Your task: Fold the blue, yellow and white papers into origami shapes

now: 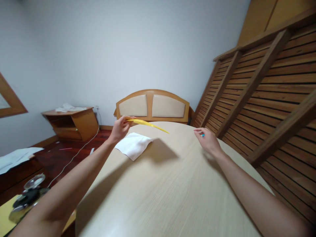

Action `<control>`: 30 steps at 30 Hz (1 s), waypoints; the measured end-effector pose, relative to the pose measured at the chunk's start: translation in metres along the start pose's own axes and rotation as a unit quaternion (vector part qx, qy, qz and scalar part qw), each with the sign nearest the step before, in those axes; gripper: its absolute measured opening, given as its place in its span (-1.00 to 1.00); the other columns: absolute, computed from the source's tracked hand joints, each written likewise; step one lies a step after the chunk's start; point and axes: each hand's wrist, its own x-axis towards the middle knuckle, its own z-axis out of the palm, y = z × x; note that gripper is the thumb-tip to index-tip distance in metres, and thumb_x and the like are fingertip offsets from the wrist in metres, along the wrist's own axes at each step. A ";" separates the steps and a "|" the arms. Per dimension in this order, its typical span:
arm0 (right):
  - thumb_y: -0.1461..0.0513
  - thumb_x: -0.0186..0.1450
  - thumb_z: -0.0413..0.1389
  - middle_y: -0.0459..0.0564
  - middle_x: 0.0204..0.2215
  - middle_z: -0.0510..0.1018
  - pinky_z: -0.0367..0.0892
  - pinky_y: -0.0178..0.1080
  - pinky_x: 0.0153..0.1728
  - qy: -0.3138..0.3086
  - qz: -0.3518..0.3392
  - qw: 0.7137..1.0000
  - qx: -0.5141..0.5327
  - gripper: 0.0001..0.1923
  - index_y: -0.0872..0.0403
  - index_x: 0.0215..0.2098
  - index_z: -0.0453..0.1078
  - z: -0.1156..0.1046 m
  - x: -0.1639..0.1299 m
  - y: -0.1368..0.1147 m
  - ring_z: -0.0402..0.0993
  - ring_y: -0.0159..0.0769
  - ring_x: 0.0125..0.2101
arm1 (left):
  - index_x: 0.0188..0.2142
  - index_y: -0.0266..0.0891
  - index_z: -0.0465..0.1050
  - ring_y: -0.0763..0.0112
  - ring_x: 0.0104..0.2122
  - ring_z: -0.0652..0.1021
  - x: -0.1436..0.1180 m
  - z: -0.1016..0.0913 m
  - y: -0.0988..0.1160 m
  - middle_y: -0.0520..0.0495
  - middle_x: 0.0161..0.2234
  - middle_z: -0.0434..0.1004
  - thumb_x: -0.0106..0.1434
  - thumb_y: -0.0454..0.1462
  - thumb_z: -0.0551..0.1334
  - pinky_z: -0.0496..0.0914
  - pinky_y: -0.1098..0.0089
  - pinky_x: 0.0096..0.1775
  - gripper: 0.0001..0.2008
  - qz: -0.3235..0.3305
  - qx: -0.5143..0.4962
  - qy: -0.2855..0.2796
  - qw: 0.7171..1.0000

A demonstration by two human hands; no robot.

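My left hand is closed on the near edge of a thin yellow sheet, held above the table and seen almost edge-on. The sheet tilts down toward the right, and its shadow falls on the table below. Under it lies a white sheet, slightly creased, that could be paper or cloth. Over the right side of the table my right hand has its fingers pinched together. A small blue bit shows at that hand; the rest is hidden by the fingers.
The rounded wooden table fills the front. Behind it stands a padded headboard. Slatted wooden panels lean at the right. A low cabinet and a white cable are at the left, with clear and black objects nearer.
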 end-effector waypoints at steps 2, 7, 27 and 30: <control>0.11 0.34 0.02 0.16 -0.07 0.55 0.32 0.00 0.06 -0.019 -0.004 0.996 -0.085 -0.67 0.08 -0.10 0.53 0.001 -0.002 0.031 0.46 -0.04 -0.03 | -0.17 -0.25 0.45 0.22 -0.07 0.60 -0.012 -0.014 -0.016 -0.20 -0.10 0.62 0.24 -0.18 0.22 0.48 0.23 -0.02 -0.78 0.037 0.080 -0.034 0.996; 0.03 0.33 0.07 0.25 0.28 0.24 0.18 0.16 0.15 -0.061 0.119 0.967 -0.215 -0.56 0.02 0.08 0.50 0.009 -0.014 0.096 0.10 0.25 0.28 | -0.30 -0.25 0.43 0.14 0.06 0.54 -0.057 -0.037 -0.066 -0.27 -0.05 0.59 0.22 -0.20 0.14 0.39 0.12 0.11 -0.83 0.024 0.147 -0.128 0.981; 0.15 0.40 -0.10 0.12 0.05 0.57 0.34 -0.08 0.10 -0.095 0.055 0.990 -0.092 -0.58 0.07 0.00 0.54 0.011 -0.014 0.068 0.47 -0.06 0.08 | -0.11 -0.18 0.54 0.10 0.05 0.53 -0.085 -0.006 -0.010 -0.13 0.01 0.58 0.12 -0.51 0.10 0.35 0.13 0.08 -0.59 -0.035 0.349 -0.290 0.890; 0.17 0.34 0.00 0.13 -0.06 0.64 0.39 -0.09 0.02 -0.078 0.037 0.996 -0.007 -0.64 0.11 -0.05 0.56 0.016 -0.014 0.017 0.57 -0.08 -0.06 | 0.09 -0.20 0.38 0.16 -0.04 0.58 -0.083 0.038 0.022 -0.19 0.05 0.53 0.27 -0.34 0.14 0.42 0.18 0.00 -0.61 -0.124 0.220 -0.214 0.944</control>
